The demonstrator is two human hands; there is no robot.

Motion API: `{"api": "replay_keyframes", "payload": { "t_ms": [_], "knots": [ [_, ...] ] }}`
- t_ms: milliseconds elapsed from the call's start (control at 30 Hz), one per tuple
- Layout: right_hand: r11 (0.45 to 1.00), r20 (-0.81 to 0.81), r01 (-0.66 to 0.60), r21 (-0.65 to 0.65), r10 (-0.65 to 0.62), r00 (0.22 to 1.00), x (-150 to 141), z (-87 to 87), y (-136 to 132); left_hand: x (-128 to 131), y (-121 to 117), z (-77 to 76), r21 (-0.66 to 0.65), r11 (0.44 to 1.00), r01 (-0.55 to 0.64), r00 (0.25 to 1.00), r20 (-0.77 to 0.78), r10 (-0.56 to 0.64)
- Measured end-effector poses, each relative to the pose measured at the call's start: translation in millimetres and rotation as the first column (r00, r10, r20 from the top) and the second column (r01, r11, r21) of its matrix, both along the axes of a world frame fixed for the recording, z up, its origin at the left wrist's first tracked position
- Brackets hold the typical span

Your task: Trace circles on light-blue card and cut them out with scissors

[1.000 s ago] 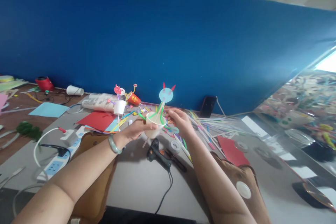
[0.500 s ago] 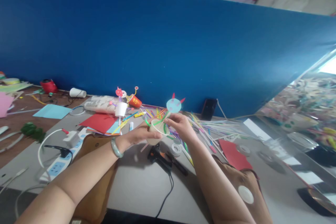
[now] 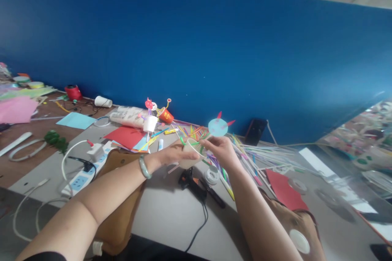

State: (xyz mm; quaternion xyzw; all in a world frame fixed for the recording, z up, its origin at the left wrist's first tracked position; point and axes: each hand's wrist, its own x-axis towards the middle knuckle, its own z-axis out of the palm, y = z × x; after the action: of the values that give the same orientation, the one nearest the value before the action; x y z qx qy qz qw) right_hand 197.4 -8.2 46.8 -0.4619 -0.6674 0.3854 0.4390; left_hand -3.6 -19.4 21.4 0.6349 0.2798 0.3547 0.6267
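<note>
My left hand (image 3: 174,155) is wrapped round a white paper cup (image 3: 190,158), held above the grey table (image 3: 171,212). A green bracelet sits on that wrist. My right hand (image 3: 221,150) pinches a straw that stands in the cup. The straw carries a light blue paper disc (image 3: 217,127) with red ears at its top. Green straw pieces stick out of the cup's rim. Under the cup lies a black glue gun (image 3: 193,179) with its cord running toward me.
Many coloured straws (image 3: 254,153) lie scattered at the right. Red paper sheets (image 3: 126,136), a white cup craft (image 3: 150,123), a red cup (image 3: 165,115) and a tape roll (image 3: 211,176) lie around. A power strip (image 3: 80,178) lies at left. A blue wall (image 3: 196,57) stands behind.
Both hands and the cup craft have shifted right and slightly lower in view as the camera turned left. The disc on the straw now leans further right.
</note>
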Motion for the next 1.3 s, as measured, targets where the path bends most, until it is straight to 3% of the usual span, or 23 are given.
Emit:
{"api": "replay_keyframes", "payload": {
  "t_ms": [300, 667, 967, 1300],
  "knots": [
    [0.994, 0.028, 0.029, 0.102, -0.032, 0.999, 1.2, -6.0, 3.8, -0.6, 3.9, -5.2, 0.028, 1.0, 0.002, 1.0, 0.008, -0.003],
    [0.994, -0.024, 0.089, 0.06, -0.087, 0.996, -2.1, -0.7, -1.4, -1.0, 3.8, -2.7, -0.02, 0.999, 0.04, 0.986, 0.161, -0.037],
    [0.992, -0.026, 0.109, 0.056, -0.108, 0.994, -4.8, 1.5, -4.0, 0.7, -0.2, 4.2, -0.087, 0.996, -0.038, 0.996, 0.08, 0.045],
    [0.984, -0.039, 0.156, 0.083, -0.153, 0.987, -3.1, -1.3, 0.3, -0.9, 0.2, 4.8, -0.053, 0.996, -0.074, 0.997, 0.022, 0.075]
  ]
}}
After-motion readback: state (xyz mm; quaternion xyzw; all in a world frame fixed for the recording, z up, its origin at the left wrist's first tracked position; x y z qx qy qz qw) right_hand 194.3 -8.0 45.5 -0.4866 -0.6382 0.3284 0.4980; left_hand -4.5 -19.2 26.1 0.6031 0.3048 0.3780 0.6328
